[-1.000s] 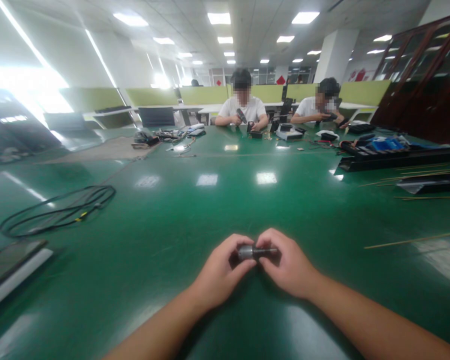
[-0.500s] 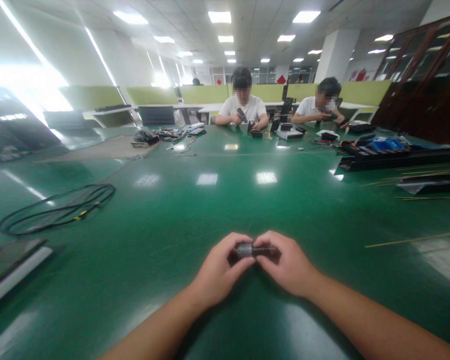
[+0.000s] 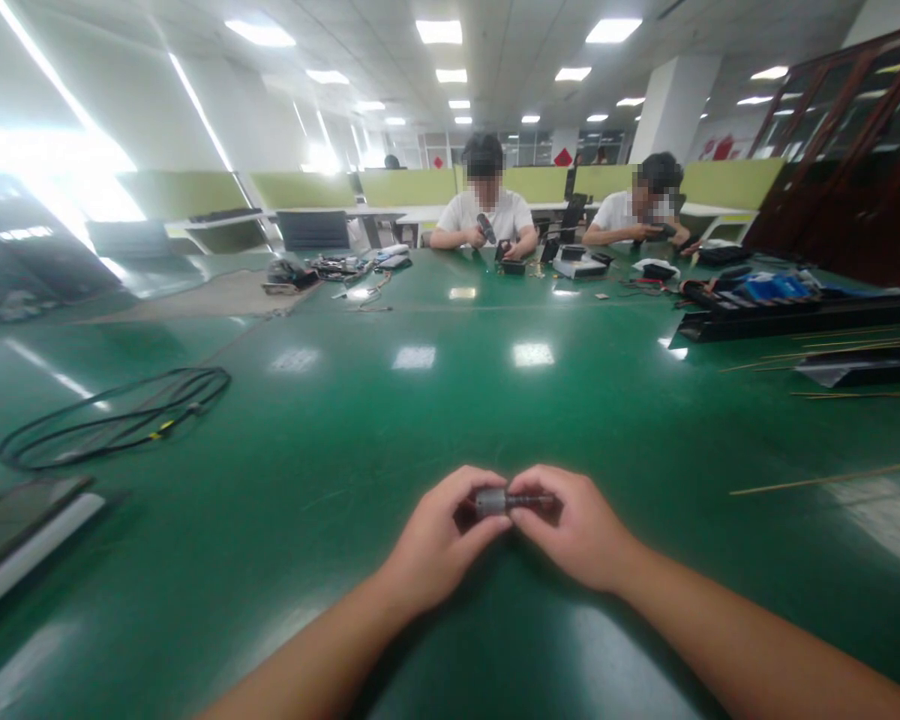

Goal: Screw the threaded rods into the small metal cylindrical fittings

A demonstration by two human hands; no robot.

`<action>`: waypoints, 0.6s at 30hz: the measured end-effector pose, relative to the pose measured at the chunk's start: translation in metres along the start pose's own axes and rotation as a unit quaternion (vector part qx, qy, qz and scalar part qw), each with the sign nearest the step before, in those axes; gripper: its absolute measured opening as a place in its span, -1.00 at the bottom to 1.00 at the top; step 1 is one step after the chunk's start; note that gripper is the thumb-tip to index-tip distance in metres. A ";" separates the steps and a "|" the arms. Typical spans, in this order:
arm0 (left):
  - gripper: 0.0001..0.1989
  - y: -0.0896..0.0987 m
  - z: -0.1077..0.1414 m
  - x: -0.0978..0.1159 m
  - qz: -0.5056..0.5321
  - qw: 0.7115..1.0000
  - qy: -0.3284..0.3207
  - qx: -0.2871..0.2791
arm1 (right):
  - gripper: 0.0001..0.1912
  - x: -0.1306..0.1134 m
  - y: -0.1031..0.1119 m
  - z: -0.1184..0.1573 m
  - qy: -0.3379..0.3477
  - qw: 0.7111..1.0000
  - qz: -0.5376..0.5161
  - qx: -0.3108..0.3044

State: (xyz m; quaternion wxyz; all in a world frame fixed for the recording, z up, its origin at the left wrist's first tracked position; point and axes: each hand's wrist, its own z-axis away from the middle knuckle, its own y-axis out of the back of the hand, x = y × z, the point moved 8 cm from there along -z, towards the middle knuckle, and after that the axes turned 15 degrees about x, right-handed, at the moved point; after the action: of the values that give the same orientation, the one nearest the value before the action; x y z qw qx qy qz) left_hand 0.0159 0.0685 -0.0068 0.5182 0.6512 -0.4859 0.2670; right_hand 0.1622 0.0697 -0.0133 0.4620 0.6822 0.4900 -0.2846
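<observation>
In front of me, low over the green table [image 3: 390,430], a small grey metal cylinder [image 3: 492,501] lies sideways between my hands. A thin dark shaft [image 3: 529,500] sticks out of its right end. My left hand [image 3: 436,540] is closed on the cylinder, thumb below and forefinger above. Thumb and fingers of my right hand [image 3: 581,530] pinch the piece where the shaft meets the cylinder. The shaft runs back into the right palm. The left end of the cylinder is partly hidden by my fingers, and its exact kind I cannot make out.
A coiled black cable [image 3: 120,420] lies left, above a flat panel-like object [image 3: 30,540]. Thin rods [image 3: 825,477] and black channels [image 3: 795,318] are at right. Two people [image 3: 487,215] work across the table among tools and parts.
</observation>
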 end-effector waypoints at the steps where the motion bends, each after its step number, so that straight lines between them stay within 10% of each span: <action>1: -0.79 0.000 0.000 0.000 0.001 1.000 -0.001 0.001 | -0.87 -0.001 0.000 0.000 0.000 1.000 0.002 -0.001; 18: -0.79 0.002 0.000 0.003 -0.001 0.999 -0.033 0.011 | -0.90 -0.007 0.001 0.000 0.035 0.999 0.001 -0.008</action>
State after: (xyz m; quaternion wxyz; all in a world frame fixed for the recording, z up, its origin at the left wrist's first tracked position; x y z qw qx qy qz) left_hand 0.0155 0.0674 -0.0030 0.4953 0.6655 -0.4992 0.2500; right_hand 0.1603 0.0671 -0.0071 0.4502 0.6885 0.5077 -0.2559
